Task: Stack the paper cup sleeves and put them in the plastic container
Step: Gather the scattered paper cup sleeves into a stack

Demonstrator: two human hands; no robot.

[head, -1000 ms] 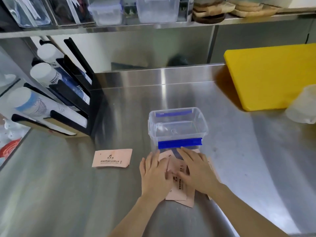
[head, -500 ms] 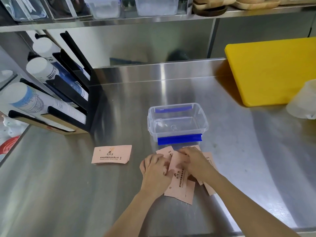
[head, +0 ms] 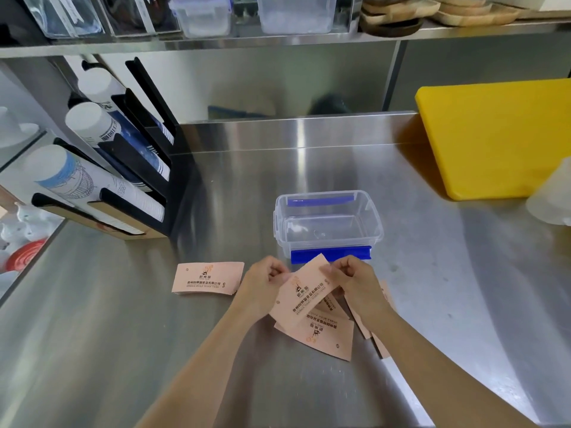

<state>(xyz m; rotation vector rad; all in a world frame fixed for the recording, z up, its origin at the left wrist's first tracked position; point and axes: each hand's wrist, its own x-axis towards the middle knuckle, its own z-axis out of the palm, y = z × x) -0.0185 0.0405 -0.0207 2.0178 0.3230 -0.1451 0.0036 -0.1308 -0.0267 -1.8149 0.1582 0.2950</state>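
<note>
A pink paper cup sleeve with dark print is lifted off the steel counter, tilted, with my left hand pinching its left end and my right hand pinching its upper right edge. Under it lies a loose pile of pink sleeves, fanned out and partly hidden by my right wrist. A neat small stack of sleeves lies flat to the left. The clear plastic container with blue clips stands open and empty just behind my hands.
A black rack of stacked paper cups lies at the left. A yellow cutting board leans at the right rear, with a translucent tub at the right edge. A shelf with containers runs overhead.
Both hands went from pressing flat on the pile to pinching one sleeve and raising it off the pile. The camera view shifted slightly downward.
</note>
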